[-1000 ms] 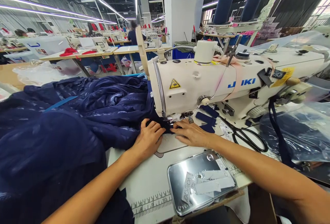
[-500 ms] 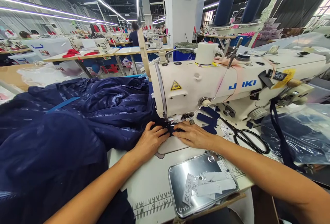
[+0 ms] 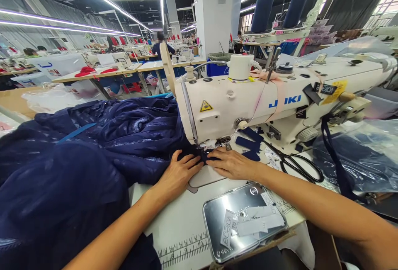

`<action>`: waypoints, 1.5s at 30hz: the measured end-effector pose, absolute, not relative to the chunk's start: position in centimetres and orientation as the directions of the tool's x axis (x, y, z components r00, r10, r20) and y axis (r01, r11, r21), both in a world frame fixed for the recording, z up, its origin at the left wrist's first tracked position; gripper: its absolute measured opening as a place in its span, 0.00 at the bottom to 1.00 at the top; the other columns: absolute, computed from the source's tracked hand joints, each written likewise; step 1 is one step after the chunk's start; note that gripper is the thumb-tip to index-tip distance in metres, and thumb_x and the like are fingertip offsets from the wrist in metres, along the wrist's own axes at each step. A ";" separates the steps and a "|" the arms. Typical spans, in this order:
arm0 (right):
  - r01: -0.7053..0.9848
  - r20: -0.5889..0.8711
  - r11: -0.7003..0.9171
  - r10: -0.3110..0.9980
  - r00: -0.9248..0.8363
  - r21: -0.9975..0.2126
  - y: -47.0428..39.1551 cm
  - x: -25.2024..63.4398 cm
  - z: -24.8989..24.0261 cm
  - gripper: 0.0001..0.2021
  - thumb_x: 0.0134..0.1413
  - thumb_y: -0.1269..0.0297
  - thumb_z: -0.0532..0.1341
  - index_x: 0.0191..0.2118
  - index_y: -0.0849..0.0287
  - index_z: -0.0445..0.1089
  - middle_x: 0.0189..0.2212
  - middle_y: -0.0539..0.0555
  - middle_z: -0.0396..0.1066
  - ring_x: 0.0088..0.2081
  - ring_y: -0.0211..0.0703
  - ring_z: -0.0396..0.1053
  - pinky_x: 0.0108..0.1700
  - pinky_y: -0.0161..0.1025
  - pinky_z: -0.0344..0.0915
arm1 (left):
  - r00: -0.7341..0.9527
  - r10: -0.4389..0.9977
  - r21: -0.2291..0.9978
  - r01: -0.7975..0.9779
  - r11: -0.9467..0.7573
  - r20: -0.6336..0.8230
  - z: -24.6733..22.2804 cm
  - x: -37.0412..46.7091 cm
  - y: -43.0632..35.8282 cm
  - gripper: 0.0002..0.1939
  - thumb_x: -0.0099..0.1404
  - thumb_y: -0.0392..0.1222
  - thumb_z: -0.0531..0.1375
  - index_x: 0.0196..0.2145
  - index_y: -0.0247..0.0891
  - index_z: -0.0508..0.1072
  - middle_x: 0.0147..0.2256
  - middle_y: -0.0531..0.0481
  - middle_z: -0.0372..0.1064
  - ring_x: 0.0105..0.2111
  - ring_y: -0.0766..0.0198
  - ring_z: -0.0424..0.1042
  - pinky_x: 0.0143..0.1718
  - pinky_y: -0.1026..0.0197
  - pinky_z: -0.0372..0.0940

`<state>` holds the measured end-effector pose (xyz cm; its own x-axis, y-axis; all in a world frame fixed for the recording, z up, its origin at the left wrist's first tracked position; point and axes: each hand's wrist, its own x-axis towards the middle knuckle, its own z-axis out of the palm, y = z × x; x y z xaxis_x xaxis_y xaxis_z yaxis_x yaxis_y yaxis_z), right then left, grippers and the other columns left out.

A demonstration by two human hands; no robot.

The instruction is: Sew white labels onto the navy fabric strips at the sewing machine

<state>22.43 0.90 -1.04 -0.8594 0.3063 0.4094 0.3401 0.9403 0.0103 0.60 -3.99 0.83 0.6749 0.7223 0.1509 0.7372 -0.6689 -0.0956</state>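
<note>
Dark navy fabric [image 3: 137, 127] with pale lace patches lies heaped left of a white sewing machine [image 3: 217, 100], and its edge runs in under the needle area. My left hand [image 3: 179, 170] rests flat with fingers stretched on the fabric, just left of the presser foot. On the other side, my right hand [image 3: 231, 163] lies with its fingers extended, the tips pressing the fabric's edge close to the foot. A small gap separates the two sets of fingertips. The needle and the seam itself are hidden by the machine head and my fingers.
Black scissors [image 3: 300, 166] and navy fabric scraps [image 3: 248, 142] lie right of the needle area. A metal tin [image 3: 214, 216] bearing white labels sits at the table's front edge, near a printed ruler [image 3: 183, 251]. Two navy thread cones [image 3: 263, 13] stand behind. A person [image 3: 160, 46] sits farther back.
The view has shifted slightly, so the machine appears a little farther left and lower. Both hands stay by the presser foot, with barely any visible movement over the fabric.
</note>
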 end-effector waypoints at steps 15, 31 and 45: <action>0.415 0.313 0.910 0.388 -0.867 0.020 1.0 22.2 -1.0 0.19 0.57 0.60 0.52 0.50 0.67 0.64 0.48 0.65 0.64 0.46 0.49 0.63 0.45 0.46 0.62 | 0.671 0.727 -0.152 0.741 -0.654 0.144 0.6 0.5 -3.0 0.26 0.54 0.24 0.47 0.50 0.37 0.65 0.51 0.40 0.63 0.49 0.51 0.62 0.50 0.38 0.48; 0.554 0.290 0.817 0.576 -0.764 -0.160 2.4 21.9 -1.3 0.21 0.55 0.57 0.54 0.50 0.65 0.64 0.46 0.62 0.68 0.46 0.50 0.65 0.47 0.46 0.61 | 0.640 0.734 -0.309 0.762 -0.570 0.226 1.2 1.5 -2.0 0.16 0.58 0.28 0.49 0.40 0.35 0.71 0.41 0.40 0.68 0.43 0.53 0.63 0.45 0.46 0.54; 0.557 0.197 0.809 0.525 -0.828 0.189 -0.4 22.4 0.4 0.12 0.50 0.66 0.57 0.37 0.70 0.70 0.38 0.65 0.68 0.42 0.52 0.65 0.45 0.46 0.60 | 0.497 0.837 -0.331 0.848 -0.414 0.226 1.3 2.4 -1.9 0.15 0.57 0.32 0.52 0.42 0.36 0.70 0.38 0.41 0.69 0.44 0.49 0.63 0.48 0.45 0.53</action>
